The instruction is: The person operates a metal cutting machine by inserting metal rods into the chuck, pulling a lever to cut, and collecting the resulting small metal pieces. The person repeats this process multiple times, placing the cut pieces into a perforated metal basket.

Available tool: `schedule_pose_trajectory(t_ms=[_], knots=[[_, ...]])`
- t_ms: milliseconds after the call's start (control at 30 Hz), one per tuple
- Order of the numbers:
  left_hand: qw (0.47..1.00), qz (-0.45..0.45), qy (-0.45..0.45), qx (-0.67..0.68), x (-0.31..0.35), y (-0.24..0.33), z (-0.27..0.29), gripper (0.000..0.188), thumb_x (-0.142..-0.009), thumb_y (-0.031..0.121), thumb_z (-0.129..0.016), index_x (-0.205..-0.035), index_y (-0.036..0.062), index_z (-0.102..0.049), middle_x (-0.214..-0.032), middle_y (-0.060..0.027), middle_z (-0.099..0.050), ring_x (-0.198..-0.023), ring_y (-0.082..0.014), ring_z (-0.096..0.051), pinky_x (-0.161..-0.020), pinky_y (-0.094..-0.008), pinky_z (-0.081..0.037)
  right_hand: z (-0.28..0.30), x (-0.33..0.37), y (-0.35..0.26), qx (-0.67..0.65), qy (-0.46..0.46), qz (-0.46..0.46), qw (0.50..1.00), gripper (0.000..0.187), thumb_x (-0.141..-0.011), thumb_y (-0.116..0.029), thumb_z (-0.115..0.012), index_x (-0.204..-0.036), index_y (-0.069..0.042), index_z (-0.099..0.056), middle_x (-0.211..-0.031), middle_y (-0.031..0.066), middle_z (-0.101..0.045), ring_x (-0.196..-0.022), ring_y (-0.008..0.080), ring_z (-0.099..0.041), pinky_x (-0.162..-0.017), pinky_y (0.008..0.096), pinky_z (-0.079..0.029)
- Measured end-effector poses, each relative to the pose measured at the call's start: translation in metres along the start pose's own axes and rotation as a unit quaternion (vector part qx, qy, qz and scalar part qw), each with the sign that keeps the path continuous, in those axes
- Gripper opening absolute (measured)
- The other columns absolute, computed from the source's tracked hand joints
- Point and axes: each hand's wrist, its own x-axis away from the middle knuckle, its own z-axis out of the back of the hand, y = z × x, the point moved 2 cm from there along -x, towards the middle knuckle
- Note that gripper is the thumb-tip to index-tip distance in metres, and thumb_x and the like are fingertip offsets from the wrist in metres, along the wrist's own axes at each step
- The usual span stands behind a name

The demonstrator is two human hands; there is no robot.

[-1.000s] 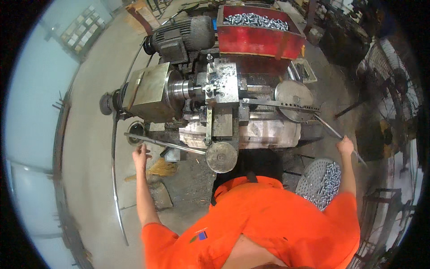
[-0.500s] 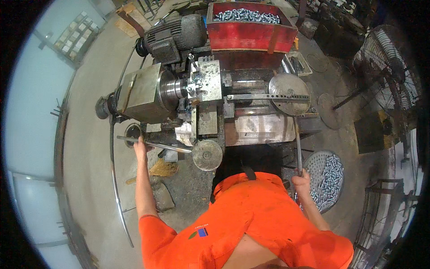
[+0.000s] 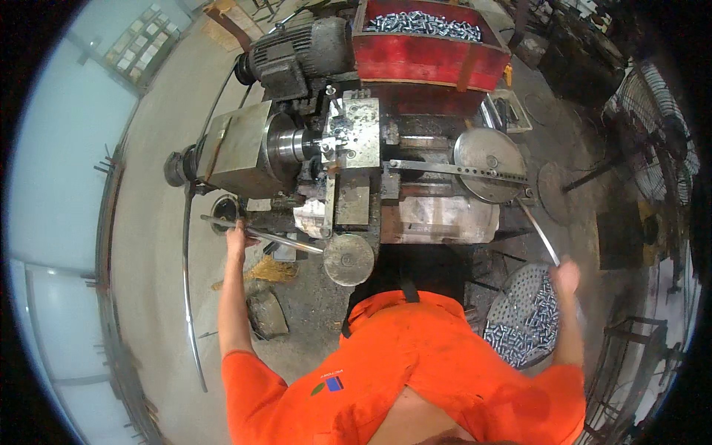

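Observation:
I stand at a grey metalworking lathe in an orange shirt. My left hand grips a long steel lever that runs across the machine's front left side, next to a round handwheel. My right hand is blurred and holds the end of a thin steel lever rod that slants down from a round metal disc on the machine's right end.
A red bin of small metal parts sits behind the machine, beside a dark motor. A perforated basket of metal parts stands on the floor at my right. A fan is at far right.
My right hand swung the thin rod in toward my body, then back out to the right. My left hand stayed on the long lever.

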Motion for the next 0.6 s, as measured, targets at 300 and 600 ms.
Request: schedule_pose_trajectory(t_ms=[300, 600], knots=[[0.996, -0.021, -0.021, 0.088, -0.009, -0.042, 0.026, 0.054, -0.089, 0.05, -0.048, -0.103, -0.0008, -0.054, -0.087, -0.0145, -0.064, -0.063, -0.0225, -0.063, -0.062, -0.0338, -0.052, 0.028, -0.066, -0.091, -0.031, 0.272, 0.0, 0.962, 0.08, -0.058, -0.02, -0.065, -0.13, 0.001, -0.039, -0.126, 0.0223, -0.044, -0.116, 0.0381, -0.041, -0.1, 0.0439, -0.031], [0.833, -0.087, 0.038, -0.546, 0.007, -0.135, -0.055, 0.053, -0.081, 0.05, -0.054, -0.1, 0.0011, -0.062, -0.089, -0.0212, -0.065, -0.079, -0.0388, -0.063, -0.071, -0.047, -0.049, -0.005, 0.053, -0.189, -0.345, -0.013, 0.105, 0.932, 0.04, -0.057, -0.011, -0.061, -0.096, -0.001, -0.064, -0.101, 0.0193, -0.062, -0.098, 0.035, -0.058, -0.086, 0.0381, -0.046]])
